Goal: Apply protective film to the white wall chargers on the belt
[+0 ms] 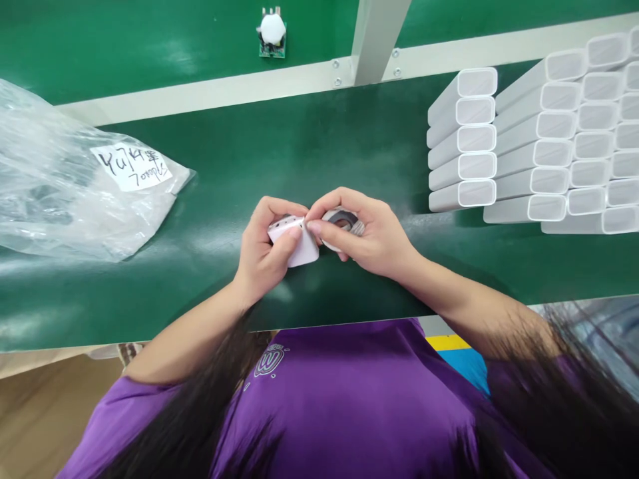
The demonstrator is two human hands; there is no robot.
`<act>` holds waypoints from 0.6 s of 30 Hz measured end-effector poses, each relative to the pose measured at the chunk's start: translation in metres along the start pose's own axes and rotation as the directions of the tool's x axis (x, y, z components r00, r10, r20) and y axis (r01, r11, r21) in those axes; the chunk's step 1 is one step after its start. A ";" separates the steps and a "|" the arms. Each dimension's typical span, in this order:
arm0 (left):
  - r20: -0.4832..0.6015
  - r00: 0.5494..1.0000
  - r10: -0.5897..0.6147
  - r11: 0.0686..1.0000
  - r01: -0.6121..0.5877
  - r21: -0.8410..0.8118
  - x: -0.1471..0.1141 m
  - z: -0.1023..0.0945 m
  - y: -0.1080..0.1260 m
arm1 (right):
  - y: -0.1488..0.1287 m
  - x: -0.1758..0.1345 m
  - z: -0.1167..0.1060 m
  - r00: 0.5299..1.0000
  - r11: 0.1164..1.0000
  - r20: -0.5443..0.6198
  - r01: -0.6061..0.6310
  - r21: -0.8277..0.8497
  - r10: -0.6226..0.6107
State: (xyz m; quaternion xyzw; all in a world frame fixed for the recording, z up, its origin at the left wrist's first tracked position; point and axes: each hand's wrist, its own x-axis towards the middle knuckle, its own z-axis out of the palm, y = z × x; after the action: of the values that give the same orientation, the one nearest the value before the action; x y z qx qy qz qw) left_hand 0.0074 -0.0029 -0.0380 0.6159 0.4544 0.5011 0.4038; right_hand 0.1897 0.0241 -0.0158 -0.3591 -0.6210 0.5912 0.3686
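My left hand (267, 243) is closed around a small white plastic case (304, 251), thumb on its face and fingers behind its top edge. That edge carries small dark openings. My right hand (367, 229) holds a roll of stickers (355, 226) with a grey core in its curled fingers. Its thumb and index finger are pinched together at the case's upper right corner. Whatever lies between those two fingertips is too small to make out. Both hands meet just above the green table (319, 299).
A clear plastic bag (64, 193) with a handwritten label lies at the left. Stacked white translucent sleeves (462, 196) fill the right side. Behind a pale metal rail (224, 92) with an upright post (377, 40), a small circuit board (272, 46) with a white dome rests.
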 end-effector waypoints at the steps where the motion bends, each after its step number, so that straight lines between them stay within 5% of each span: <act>1: -0.004 0.999 -0.036 0.999 0.036 -0.020 0.001 0.000 -0.001 | 0.002 0.002 -0.004 1.000 1.000 0.009 -0.016 -0.021 0.016; 5: -0.028 0.989 -0.144 0.979 0.138 -0.149 0.007 -0.003 -0.002 | 0.000 0.011 -0.027 0.998 0.971 0.050 -0.015 -0.240 0.028; 8: -0.079 0.990 -0.117 0.972 0.098 -0.215 0.011 -0.005 0.000 | -0.013 0.011 -0.043 0.992 0.885 0.123 0.027 -0.465 0.035; 13: -0.117 0.990 -0.079 0.964 0.046 -0.263 0.016 -0.010 -0.002 | -0.034 -0.014 -0.048 0.923 0.582 0.343 0.184 -0.792 0.175; 16: -0.096 0.995 -0.001 0.968 -0.024 -0.252 0.017 -0.011 -0.007 | -0.029 -0.039 -0.047 0.913 0.372 0.349 0.255 -0.893 0.211; 18: -0.082 0.996 0.028 0.972 -0.046 -0.229 0.017 -0.011 -0.009 | -0.021 -0.054 -0.047 0.926 0.309 0.339 0.277 -0.910 0.167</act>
State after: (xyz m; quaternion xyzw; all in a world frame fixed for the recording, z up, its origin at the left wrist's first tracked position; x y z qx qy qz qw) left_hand -0.0034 0.0166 -0.0400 0.5533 0.3971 0.5815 0.4450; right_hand 0.2563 -0.0020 0.0046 -0.3651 -0.9177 0.1554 -0.0176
